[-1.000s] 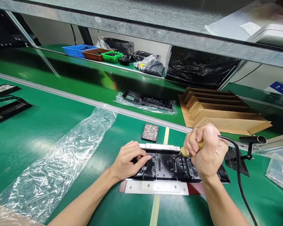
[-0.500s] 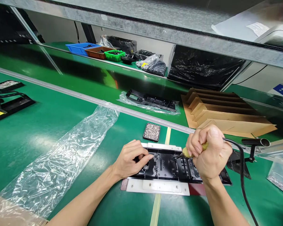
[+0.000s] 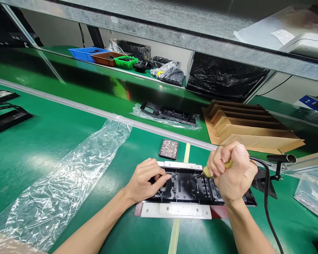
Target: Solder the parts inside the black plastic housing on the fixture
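Little has changed, same spot being worked: right fingers [image 3: 214, 163] grip the tool [image 3: 207, 172] over the panel [image 3: 186, 192]; left fingers [image 3: 154, 170] curl, hold unclear.

From the near side, a hand could pass between the left hand [image 3: 145, 180] and the right hand [image 3: 234, 173] to the middle of the black panel [image 3: 184, 194], over the low white bar [image 3: 178, 210]. Beyond the panel, a small tray [image 3: 168, 157] narrowed the far approach. The tool [image 3: 207, 172] slanted down into the panel's space, and its cable [image 3: 266, 197] cut across the near right. A tube stand [image 3: 282, 158] and cardboard dividers [image 3: 257, 141] hindered the far right. On the left, loose clear plastic [image 3: 69, 183] lay flat, passable above.
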Demonstrator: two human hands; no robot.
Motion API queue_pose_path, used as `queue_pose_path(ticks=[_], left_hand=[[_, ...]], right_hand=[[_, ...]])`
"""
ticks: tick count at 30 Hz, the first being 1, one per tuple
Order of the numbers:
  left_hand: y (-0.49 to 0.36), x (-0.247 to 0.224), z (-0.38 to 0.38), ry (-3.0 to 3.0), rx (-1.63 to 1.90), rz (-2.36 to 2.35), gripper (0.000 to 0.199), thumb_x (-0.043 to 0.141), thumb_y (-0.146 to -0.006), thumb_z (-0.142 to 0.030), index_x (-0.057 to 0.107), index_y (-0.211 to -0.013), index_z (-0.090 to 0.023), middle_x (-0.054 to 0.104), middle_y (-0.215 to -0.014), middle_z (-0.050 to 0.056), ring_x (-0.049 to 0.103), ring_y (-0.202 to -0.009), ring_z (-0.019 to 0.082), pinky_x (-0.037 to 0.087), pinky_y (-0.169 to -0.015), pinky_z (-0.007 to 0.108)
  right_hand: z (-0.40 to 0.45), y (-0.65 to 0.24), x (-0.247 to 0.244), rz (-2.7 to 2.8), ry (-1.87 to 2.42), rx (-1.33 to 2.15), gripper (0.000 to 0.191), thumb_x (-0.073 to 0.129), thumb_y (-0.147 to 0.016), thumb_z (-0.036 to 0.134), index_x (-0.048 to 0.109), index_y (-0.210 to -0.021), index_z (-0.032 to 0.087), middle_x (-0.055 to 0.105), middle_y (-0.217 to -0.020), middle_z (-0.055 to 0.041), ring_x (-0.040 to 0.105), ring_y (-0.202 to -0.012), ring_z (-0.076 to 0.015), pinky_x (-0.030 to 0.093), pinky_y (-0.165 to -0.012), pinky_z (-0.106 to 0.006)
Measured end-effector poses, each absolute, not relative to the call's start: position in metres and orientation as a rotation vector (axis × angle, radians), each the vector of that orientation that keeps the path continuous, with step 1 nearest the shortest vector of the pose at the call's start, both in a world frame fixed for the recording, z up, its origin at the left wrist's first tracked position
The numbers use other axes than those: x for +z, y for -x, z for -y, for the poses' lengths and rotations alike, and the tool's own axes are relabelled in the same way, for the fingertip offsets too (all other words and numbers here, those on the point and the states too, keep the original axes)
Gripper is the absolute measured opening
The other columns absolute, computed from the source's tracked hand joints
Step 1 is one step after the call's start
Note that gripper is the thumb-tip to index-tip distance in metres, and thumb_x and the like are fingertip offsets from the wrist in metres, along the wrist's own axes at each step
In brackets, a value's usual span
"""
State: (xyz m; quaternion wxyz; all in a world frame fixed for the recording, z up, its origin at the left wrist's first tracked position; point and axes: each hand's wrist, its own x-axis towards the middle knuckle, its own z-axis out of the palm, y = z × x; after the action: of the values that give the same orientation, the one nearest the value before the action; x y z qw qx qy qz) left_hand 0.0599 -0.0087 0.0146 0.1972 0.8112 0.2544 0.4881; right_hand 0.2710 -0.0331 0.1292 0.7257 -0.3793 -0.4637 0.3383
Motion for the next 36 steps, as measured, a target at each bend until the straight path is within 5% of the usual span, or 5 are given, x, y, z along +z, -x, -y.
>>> queue_pose_path(ticks=[36], left_hand=[[-0.0589,0.0119,0.0128,-2.261,1.351,-0.735,0.019,0.070,-0.096,-0.014,0.059,-0.081,-0.016,0.051,-0.063,-0.003,0.043,-0.062,0.014,0.031,-0.065,0.033]], right_hand=[[0.0378,-0.2687,0.1306,0.982,0.857,0.750,0.038,0.049,-0.098,0.032,0.041,-0.063,0.020,0.031,-0.046,0.0058,0.027,-0.038,-0.0080,0.026,-0.034,-0.020]])
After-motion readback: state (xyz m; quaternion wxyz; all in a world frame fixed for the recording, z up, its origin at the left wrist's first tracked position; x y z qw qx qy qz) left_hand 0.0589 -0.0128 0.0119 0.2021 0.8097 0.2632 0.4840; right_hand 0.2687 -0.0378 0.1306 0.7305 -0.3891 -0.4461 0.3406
